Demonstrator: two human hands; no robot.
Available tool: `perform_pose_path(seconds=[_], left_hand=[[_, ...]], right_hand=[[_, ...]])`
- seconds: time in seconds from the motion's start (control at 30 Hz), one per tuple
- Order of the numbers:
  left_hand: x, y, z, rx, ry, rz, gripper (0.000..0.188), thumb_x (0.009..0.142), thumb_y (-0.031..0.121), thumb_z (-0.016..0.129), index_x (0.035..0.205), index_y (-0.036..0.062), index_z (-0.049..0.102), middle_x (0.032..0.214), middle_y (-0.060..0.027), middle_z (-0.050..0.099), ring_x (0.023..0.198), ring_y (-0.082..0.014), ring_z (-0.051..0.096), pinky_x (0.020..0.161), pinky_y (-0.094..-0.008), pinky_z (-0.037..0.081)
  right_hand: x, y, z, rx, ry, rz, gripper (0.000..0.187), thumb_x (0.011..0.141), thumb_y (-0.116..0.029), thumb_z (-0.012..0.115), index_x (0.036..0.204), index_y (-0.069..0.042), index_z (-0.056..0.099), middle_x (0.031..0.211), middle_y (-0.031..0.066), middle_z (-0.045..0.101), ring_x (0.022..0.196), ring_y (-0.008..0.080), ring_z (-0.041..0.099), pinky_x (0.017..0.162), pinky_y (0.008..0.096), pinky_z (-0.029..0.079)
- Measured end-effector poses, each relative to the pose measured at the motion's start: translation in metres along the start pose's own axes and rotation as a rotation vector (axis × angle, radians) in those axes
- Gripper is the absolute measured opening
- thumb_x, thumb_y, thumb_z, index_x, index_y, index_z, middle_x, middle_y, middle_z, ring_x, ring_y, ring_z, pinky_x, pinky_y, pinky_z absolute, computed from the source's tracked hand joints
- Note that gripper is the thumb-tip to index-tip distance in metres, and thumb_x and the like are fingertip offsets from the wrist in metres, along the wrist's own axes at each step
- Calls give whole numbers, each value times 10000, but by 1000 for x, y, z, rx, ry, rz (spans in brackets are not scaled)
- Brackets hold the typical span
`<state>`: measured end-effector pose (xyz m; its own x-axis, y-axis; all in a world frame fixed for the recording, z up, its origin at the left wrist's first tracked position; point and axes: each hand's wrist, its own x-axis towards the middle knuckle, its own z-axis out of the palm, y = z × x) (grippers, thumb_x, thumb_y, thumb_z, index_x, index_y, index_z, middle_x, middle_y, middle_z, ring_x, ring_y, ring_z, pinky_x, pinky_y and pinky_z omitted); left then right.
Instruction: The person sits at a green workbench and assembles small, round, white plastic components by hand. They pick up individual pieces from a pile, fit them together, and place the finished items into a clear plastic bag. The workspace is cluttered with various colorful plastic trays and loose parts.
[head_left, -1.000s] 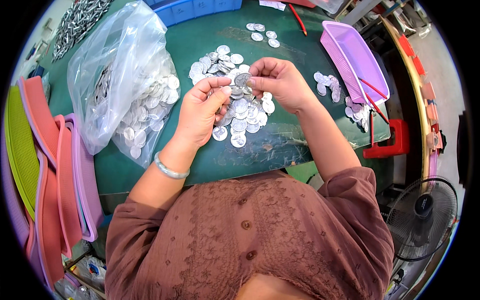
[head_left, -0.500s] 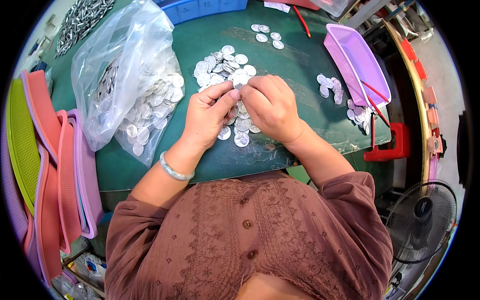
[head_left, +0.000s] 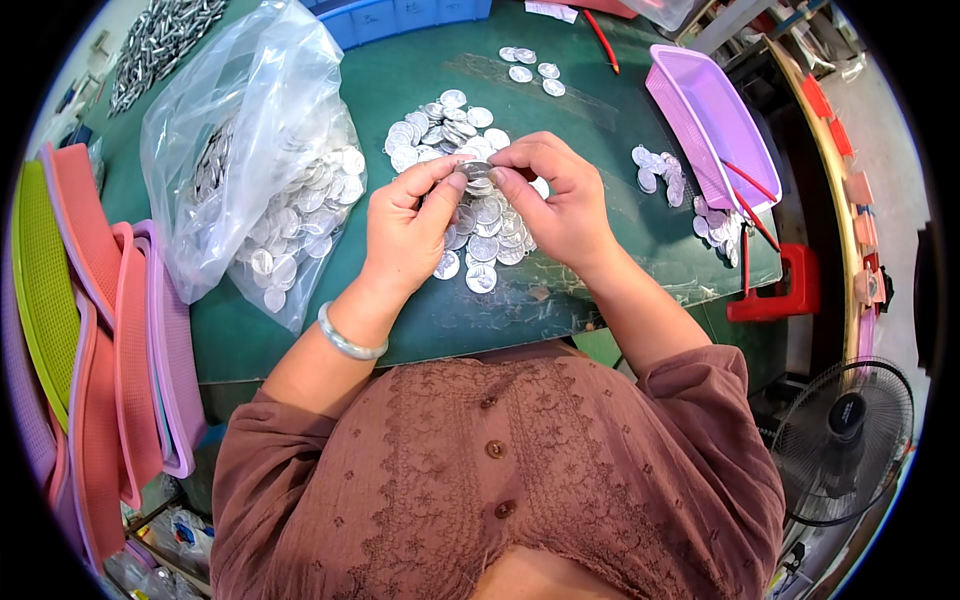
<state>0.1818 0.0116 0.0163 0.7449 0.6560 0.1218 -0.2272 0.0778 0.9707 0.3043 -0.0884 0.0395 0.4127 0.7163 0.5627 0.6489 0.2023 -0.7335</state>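
Between both hands is a round silver metal disc (head_left: 475, 170), held above a pile of similar discs. My left hand (head_left: 408, 225), below a pale bangle (head_left: 350, 334) on the wrist, pinches its left edge with thumb and forefinger. The thumb and forefinger of my right hand (head_left: 560, 200) close on its right edge. Under the hands the pile of silver discs (head_left: 482, 250) spreads over the green table (head_left: 400, 345). Left of my left hand lies a clear plastic bag (head_left: 245, 110) full of the same kind of discs.
Several loose discs (head_left: 552, 87) lie at the back. On the right stands a purple basket (head_left: 722, 130), with small groups of discs (head_left: 660, 170) and red-handled pliers (head_left: 752, 205) beside it. Stacked pink, green and purple baskets (head_left: 135, 350) fill the left. A fan (head_left: 845, 440) stands at lower right.
My right hand has turned, so its thumb and forefinger now show at the disc's right edge. The disc has tilted and looks darker. My left hand stays nearly in place.
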Motion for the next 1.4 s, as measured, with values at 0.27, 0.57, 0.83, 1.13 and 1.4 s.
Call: perform_pose_path(seconds=[0.27, 0.57, 0.83, 1.13, 1.4], left_hand=[[3, -1, -2, 168, -8, 174, 185, 805, 6, 547, 974, 17, 620, 887, -49, 596, 744, -76, 530, 650, -187, 416], [4, -3, -3, 156, -1, 234, 185, 795, -13, 555, 960, 27, 628, 896, -56, 598, 789, -83, 535, 679, -195, 422], [2, -5, -1, 30, 8, 75, 167, 812, 33, 569, 969, -3, 608, 791, -10, 593, 664, -49, 507, 584, -166, 404], [1, -1, 0, -165, -18, -123, 189, 818, 99, 576, 977, -1, 595, 728, 10, 573, 563, -24, 461, 469, -154, 351], [3, -1, -2, -295, -30, -242, 175, 813, 97, 573, 960, 3, 583, 718, 2, 566, 542, -33, 456, 444, -162, 332]], right_hand=[[-2, 2, 1, 13, 13, -27, 101, 709, 10, 632, 803, -21, 612, 762, 66, 564, 660, 156, 557, 564, 251, 441], [-3, 8, 2, -53, 27, -64, 116, 704, -1, 642, 808, -48, 624, 761, 64, 562, 651, 167, 557, 554, 254, 441], [-4, 9, 0, 182, -68, 193, 80, 730, -30, 619, 808, -10, 611, 768, 27, 554, 659, 93, 520, 575, 215, 410], [-2, 8, -3, 577, -149, 641, 109, 738, -38, 604, 835, 12, 606, 771, 13, 580, 691, 69, 505, 630, 205, 406], [-1, 7, -5, 636, -168, 699, 132, 745, -52, 603, 856, 18, 607, 762, 24, 590, 676, 81, 519, 627, 215, 417]])
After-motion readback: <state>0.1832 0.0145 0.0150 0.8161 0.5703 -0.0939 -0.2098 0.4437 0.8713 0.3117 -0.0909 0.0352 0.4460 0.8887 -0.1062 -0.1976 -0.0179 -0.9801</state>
